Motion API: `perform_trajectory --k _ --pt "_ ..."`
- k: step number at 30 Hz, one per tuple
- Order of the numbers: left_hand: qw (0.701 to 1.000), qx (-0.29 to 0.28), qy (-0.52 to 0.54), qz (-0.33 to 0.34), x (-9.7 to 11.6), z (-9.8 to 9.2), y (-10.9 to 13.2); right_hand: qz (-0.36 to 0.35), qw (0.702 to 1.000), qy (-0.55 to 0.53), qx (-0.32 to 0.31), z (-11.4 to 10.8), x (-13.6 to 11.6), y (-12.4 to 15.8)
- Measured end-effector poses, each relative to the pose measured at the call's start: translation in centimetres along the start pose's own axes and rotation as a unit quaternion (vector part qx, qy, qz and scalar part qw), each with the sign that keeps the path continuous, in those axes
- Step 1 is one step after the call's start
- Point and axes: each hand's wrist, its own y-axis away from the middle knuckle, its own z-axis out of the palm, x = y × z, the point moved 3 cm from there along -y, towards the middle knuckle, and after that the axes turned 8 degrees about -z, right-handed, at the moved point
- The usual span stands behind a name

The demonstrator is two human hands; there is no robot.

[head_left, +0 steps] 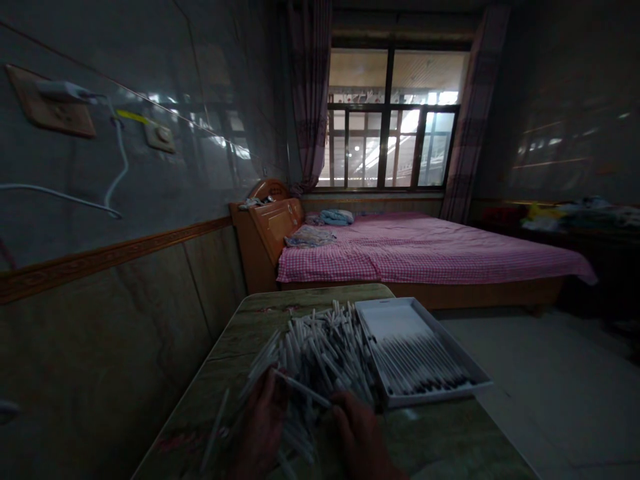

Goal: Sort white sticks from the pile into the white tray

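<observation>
A slim whitish pen (306, 390) slants between my two hands, just above the near side of a heap. My left hand (264, 417) is closed with its fingertips at the pen's upper left end. At the other end, the thumb and fingers of my right hand (361, 427) pinch the pen. The heap of loose pens (323, 340), pale and see-through, lies in a tangle beyond and between my hands. To its right rests a shallow white box (395, 313), where a row of pens (423, 360) lies side by side, dark ends toward me. Dim light blurs the finer detail.
Everything lies on a green marble-patterned table (440, 433). One pen (215, 427) lies apart near its left edge. Behind stands a bed (425, 250) with a pink checked sheet and a wooden headboard (275, 230). A tiled wall (125, 333) runs along the left.
</observation>
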Motion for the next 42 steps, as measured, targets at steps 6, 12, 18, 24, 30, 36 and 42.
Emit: perform_trajectory --k 6,12,18,24,30,36,42 --pt "0.998 -0.015 0.034 -0.043 -0.4 0.6 0.9 -0.018 1.0 0.023 -0.011 -0.1 -0.6 0.1" --pt "0.998 -0.01 0.035 -0.046 -0.4 0.8 1.1 -0.024 0.998 0.059 -0.006 -0.1 -0.3 0.2" --pt "0.998 -0.003 0.021 -0.052 -0.4 0.6 1.1 -0.046 0.995 0.083 -0.015 -0.2 -0.4 0.1" --pt "1.0 -0.013 -0.011 -0.025 -0.4 0.5 1.0 -0.057 0.994 0.097 -0.011 -0.1 0.5 0.3" --pt "0.996 -0.027 -0.084 0.023 -0.2 0.8 1.4 -0.111 0.982 0.148 -0.027 -0.5 0.5 0.0" --pt "0.991 -0.025 -0.122 0.043 -0.2 1.0 1.9 -0.111 0.963 0.239 -0.049 -0.9 -0.2 0.0" --pt "0.985 -0.05 -0.159 0.054 0.1 1.0 2.1 0.055 0.998 -0.036 -0.02 -1.1 0.2 -0.4"
